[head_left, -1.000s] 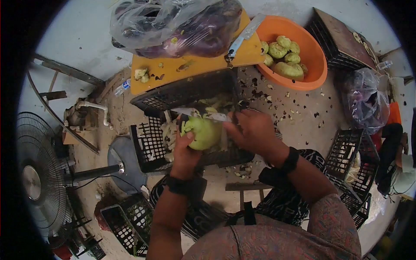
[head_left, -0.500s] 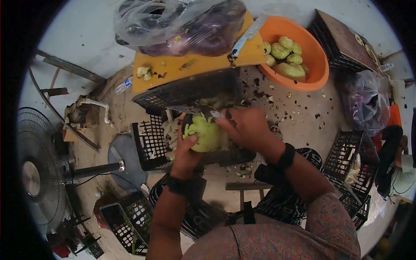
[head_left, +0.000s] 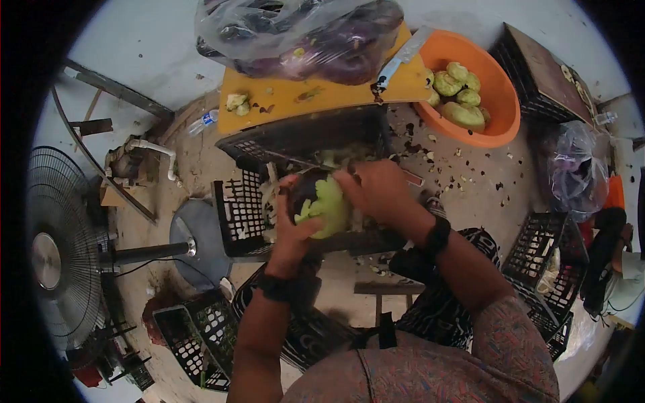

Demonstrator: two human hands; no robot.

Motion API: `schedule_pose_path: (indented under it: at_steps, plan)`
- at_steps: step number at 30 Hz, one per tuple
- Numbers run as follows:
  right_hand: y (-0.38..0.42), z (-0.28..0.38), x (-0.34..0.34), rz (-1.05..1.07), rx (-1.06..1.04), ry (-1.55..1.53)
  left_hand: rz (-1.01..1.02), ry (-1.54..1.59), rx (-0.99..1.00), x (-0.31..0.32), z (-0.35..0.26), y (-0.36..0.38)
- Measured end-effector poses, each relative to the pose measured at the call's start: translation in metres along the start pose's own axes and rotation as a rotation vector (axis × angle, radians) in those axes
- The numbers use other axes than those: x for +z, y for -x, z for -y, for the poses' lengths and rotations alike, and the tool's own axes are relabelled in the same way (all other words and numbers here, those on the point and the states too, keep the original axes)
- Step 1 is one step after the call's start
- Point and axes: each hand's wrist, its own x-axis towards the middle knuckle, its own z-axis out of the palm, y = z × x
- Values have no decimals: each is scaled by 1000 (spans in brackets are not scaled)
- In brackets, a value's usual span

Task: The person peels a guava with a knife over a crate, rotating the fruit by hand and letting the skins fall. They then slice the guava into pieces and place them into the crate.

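A partly peeled eggplant (head_left: 329, 208), pale green with dark purple skin on its left side, is held over a black crate (head_left: 238, 213). My left hand (head_left: 292, 232) wraps round its left and lower side. My right hand (head_left: 383, 191) is closed at the eggplant's upper right, gripping a knife whose handle is hidden in the fingers. The knife's blade (head_left: 295, 161) points left across the top of the eggplant and is blurred. Peelings lie in the crate.
Bagged eggplants (head_left: 322, 54) and a blue-handled knife (head_left: 400, 60) rest on a yellow board (head_left: 269, 84). An orange basin (head_left: 497, 124) holds several peeled eggplants. A fan (head_left: 50, 258) stands at left, crates (head_left: 551, 248) at right. Another person's arm (head_left: 621, 248) shows at far right.
The eggplant has turned in my left hand, showing more dark skin. My right hand and the knife have shifted slightly. The surroundings sit a little further right in view.
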Motion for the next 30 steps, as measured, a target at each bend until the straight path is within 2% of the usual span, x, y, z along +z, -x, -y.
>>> schedule_pose_path:
  at_steps: [1, 5, 7, 9, 13, 19, 21, 24, 30]
  plan:
    - [0, 1, 0, 2, 0, 0, 7, -80, -16, -1, 1, 1]
    - [-3, 7, -1, 11, 32, -60, -32, -30, -43, -4, 2, 1]
    - [-2, 8, 0, 0, 33, -50, -50, 224, -175, -8, 0, -2]
    - [1, 8, 2, -89, -52, -108, -82, 280, -184, -9, -2, -4]
    - [17, 15, -6, -90, -132, -35, -96, 435, -146, -11, 0, -5]
    - [29, 14, -9, -66, -144, -35, -56, 400, -120, -7, 0, -3]
    - [28, 13, -9, -147, -234, -76, -56, 384, -110, -5, 3, -3]
    - [28, 13, -13, -175, -240, -128, -57, 338, -103, 1, 2, -3]
    - [25, 8, -20, -112, -166, -82, -85, 336, -105, 10, 6, -7]
